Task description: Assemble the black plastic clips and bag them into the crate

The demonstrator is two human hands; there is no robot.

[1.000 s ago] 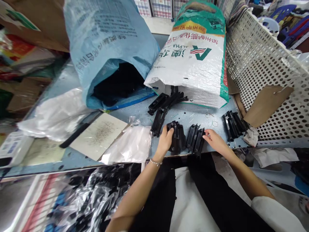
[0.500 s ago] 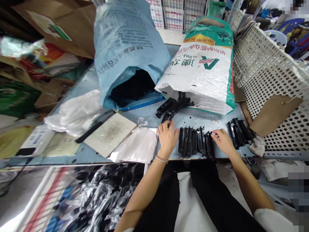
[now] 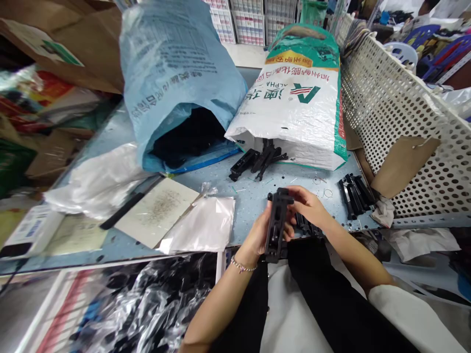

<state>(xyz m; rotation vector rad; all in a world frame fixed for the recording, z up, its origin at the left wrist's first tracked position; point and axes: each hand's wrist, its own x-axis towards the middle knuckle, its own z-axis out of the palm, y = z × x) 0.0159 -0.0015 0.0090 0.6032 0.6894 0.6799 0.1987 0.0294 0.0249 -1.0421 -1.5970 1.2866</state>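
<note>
A long black plastic part [image 3: 276, 228] with a slotted face is held up at the table's front edge. My left hand [image 3: 260, 230] wraps round it from the left, its fingers partly hidden behind it. From the right, my right hand [image 3: 309, 206] grips the same part near its upper end with curled fingers. Behind and below the right hand shows a row of similar black parts [image 3: 307, 226], mostly covered. Several more loose black parts [image 3: 257, 161] lie by the mouth of a white and green sack [image 3: 290, 108]. Another small group [image 3: 355, 196] lies to the right.
A blue sack [image 3: 184, 63] with dark contents stands open at back left. Clear plastic bags [image 3: 200, 223] and a speckled board [image 3: 158, 211] lie on the left. A perforated white basket [image 3: 405, 122] borders the right side. Below the table are black pieces in clear plastic [image 3: 147, 299].
My left hand has come back toward me from near the loose parts, now with a black part in it. My right hand has moved left from the row onto that part. The view has shifted slightly.
</note>
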